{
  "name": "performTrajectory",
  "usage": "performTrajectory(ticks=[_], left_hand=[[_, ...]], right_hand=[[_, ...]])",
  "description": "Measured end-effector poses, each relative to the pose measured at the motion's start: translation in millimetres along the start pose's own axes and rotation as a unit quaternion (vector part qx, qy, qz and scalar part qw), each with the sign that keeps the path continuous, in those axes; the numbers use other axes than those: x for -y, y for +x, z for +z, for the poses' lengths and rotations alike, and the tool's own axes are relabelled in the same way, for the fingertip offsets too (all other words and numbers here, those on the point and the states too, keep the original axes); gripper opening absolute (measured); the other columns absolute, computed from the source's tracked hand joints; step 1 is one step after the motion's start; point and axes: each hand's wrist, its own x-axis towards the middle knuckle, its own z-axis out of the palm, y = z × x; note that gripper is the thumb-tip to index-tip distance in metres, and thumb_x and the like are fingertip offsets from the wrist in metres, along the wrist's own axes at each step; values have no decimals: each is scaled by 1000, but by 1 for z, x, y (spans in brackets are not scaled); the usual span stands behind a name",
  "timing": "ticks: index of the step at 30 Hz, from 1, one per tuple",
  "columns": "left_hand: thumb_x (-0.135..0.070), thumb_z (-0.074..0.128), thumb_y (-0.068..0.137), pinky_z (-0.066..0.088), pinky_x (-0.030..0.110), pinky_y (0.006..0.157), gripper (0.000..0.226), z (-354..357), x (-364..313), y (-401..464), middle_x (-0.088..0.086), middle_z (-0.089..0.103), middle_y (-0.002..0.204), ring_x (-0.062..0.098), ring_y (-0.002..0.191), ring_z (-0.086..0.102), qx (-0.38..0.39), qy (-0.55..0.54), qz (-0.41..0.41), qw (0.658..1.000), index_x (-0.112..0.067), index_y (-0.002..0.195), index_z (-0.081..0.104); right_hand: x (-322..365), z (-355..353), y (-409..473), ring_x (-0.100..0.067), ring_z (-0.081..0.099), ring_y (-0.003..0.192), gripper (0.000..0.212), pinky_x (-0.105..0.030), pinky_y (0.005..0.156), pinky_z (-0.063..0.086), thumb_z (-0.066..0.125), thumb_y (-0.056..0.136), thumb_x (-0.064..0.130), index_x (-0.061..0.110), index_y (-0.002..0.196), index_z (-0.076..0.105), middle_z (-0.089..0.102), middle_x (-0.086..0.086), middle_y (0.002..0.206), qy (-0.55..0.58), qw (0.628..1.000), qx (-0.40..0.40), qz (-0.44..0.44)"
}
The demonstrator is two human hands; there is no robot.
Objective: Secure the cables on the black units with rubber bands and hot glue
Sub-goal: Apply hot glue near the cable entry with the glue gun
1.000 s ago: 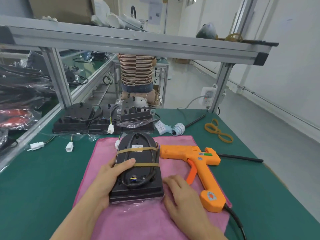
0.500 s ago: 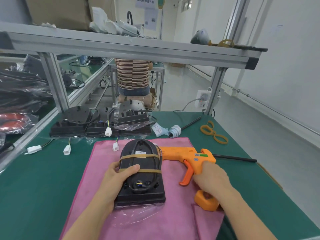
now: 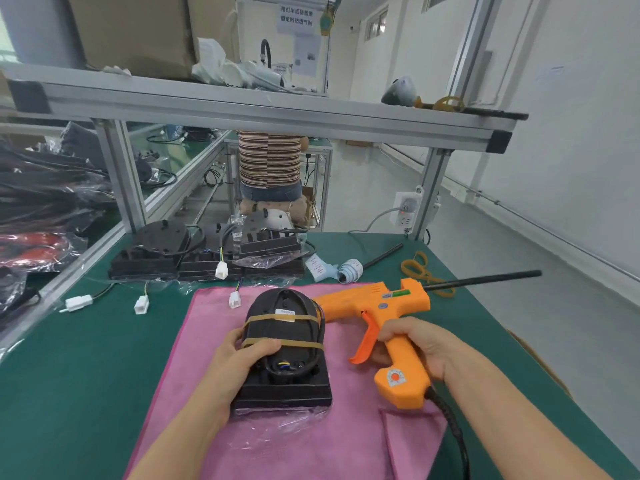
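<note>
Black unit (image 3: 284,344) — white label illegible, two rubber bands (image 3: 282,343) crossing it — is gripped by the left hand (image 3: 239,362) on pink cloth (image 3: 194,368). Orange glue gun (image 3: 384,317), right, is grasped by the right hand (image 3: 415,344).

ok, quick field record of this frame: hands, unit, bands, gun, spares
left hand: holds black unit steady on pink cloth
right hand: grips orange glue gun by its handle, nozzle toward unit
rubber bands: two across unit, over cable
spare bands: on green mat, far right
other units: row behind cloth
</note>
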Motion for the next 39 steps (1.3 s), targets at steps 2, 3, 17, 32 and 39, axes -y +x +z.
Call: performTrajectory(ticks=[2,3,17,32,39], left_hand=[[-20,79,51,56,38,70,68,-1,0,0,11,73,99,30,85,72,3,-2,1,1000,-13,116,58],[-17,80,53,56,37,68,68,-1,0,0,12,73,99,30,83,72,5,-4,0,1000,-12,117,59],[-2,70,78,59,34,55,35,-2,-6,7,15,75,95,27,70,73,16,-41,-30,999,-14,111,67],[-2,73,56,57,32,72,77,-21,-5,-2,14,69,118,28,99,68,140,-25,13,990,-20,129,57],[4,73,56,57,26,74,83,-27,-2,-3,3,67,123,21,107,67,183,-35,52,981,-28,130,54]], right_hand=[[2,6,-1,-36,71,78,37,-46,71,59,57,65,-10,-6,101,62,71,-23,90,53,997,50,-8],[2,10,-1,-35,70,83,43,-47,75,59,58,63,-8,-7,106,61,71,-23,96,61,996,70,-7],[63,8,-8,-27,73,86,31,-41,76,60,67,56,-5,4,85,76,73,-12,88,62,978,163,-114],[81,16,-27,-23,61,63,27,-36,67,55,72,76,20,1,95,68,60,-13,67,-218,939,262,-55],[89,0,-28,-23,58,62,27,-36,67,52,76,74,22,3,92,69,57,-13,69,-241,925,291,-43]])
